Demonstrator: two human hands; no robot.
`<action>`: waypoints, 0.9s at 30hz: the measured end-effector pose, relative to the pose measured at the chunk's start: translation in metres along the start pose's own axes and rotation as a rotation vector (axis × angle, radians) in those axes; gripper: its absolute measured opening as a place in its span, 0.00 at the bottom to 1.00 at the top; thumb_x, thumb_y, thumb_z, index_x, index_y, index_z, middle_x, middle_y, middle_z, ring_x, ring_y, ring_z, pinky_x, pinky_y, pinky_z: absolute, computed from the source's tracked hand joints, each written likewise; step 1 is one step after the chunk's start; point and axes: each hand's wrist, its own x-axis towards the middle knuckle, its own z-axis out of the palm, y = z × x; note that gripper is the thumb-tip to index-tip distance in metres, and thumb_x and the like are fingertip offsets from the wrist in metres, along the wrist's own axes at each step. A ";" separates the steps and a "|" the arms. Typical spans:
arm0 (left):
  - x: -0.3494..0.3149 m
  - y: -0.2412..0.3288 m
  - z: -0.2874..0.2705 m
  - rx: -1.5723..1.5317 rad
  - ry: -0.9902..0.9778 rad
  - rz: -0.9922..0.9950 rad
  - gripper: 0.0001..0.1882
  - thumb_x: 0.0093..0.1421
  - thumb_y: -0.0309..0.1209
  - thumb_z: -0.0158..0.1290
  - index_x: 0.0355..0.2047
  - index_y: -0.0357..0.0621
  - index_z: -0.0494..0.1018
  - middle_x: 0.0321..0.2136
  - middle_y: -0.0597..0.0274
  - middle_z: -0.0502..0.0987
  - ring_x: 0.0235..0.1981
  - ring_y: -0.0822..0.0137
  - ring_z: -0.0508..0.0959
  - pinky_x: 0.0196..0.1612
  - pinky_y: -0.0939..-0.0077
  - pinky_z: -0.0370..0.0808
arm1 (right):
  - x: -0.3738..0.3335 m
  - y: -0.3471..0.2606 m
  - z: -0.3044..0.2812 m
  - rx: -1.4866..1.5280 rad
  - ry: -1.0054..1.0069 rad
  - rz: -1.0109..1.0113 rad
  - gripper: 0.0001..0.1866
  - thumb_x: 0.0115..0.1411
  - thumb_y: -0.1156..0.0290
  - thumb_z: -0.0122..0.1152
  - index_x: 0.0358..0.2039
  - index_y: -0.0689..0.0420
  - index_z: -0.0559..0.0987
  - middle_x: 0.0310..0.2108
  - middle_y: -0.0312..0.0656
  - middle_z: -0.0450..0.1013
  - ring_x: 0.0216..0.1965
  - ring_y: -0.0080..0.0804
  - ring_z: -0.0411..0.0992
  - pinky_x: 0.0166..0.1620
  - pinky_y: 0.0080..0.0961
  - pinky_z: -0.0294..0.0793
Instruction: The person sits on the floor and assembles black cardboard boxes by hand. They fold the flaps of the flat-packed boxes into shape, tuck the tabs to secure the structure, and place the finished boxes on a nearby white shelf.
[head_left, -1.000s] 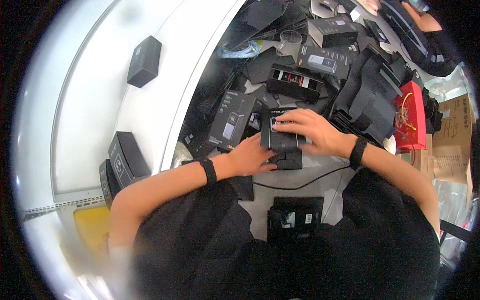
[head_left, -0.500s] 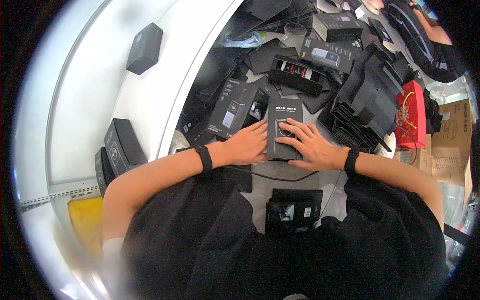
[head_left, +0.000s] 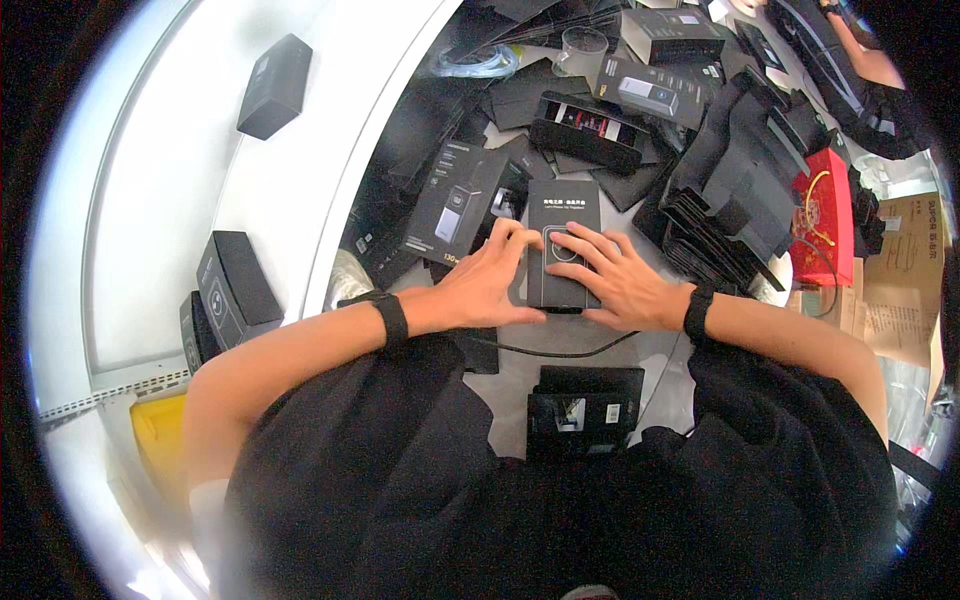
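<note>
A black box (head_left: 568,203) with pale lettering and an outlined picture on its lid lies upright to me on the grey table. My right hand (head_left: 635,282) rests over its right side, fingers spread across the lid and thumb by the lower right corner. At the box's left edge is my left hand (head_left: 485,280), its knuckles raised and bent, the thumb stretched apart toward the lower left corner. Its fingertips are partly hidden. Just beyond that hand lies a larger black printed box (head_left: 457,205) showing a silver device.
An open black box (head_left: 590,130) and a clear cup (head_left: 580,52) lie farther off among flat black pieces. Folded black sleeves (head_left: 735,170) and a red bag (head_left: 825,215) stand right. Several dark boxes stand left on a white surface. More black boxes (head_left: 585,412) sit near my body.
My left hand has gone from lying flat beside the box to bent fingers with the thumb apart. My right hand stays spread on the lid. The whole view has shifted slightly.
</note>
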 end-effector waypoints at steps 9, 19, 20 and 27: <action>0.005 0.003 0.006 0.171 -0.007 0.085 0.43 0.51 0.38 0.74 0.62 0.46 0.62 0.62 0.47 0.58 0.52 0.35 0.76 0.55 0.48 0.79 | 0.004 -0.002 0.003 -0.054 0.043 0.006 0.45 0.54 0.52 0.73 0.68 0.53 0.65 0.75 0.52 0.54 0.78 0.52 0.48 0.67 0.56 0.58; 0.008 -0.005 0.011 0.239 -0.004 0.202 0.37 0.53 0.35 0.71 0.60 0.48 0.64 0.59 0.47 0.61 0.51 0.38 0.77 0.52 0.51 0.80 | 0.003 -0.001 0.008 -0.126 0.061 -0.048 0.35 0.60 0.52 0.69 0.66 0.45 0.70 0.74 0.53 0.55 0.77 0.53 0.51 0.65 0.55 0.60; 0.009 -0.006 0.011 0.235 -0.017 0.206 0.35 0.53 0.35 0.71 0.58 0.48 0.66 0.58 0.46 0.62 0.51 0.39 0.78 0.52 0.51 0.80 | 0.003 0.001 0.008 -0.140 0.066 -0.055 0.34 0.60 0.52 0.69 0.65 0.44 0.71 0.74 0.53 0.56 0.76 0.53 0.51 0.65 0.55 0.61; 0.008 -0.007 0.015 0.231 -0.021 0.286 0.24 0.54 0.32 0.67 0.48 0.44 0.70 0.52 0.46 0.65 0.51 0.41 0.75 0.52 0.53 0.79 | -0.004 0.005 0.019 -0.062 0.147 -0.189 0.25 0.56 0.62 0.69 0.55 0.43 0.76 0.58 0.45 0.68 0.61 0.46 0.66 0.56 0.43 0.69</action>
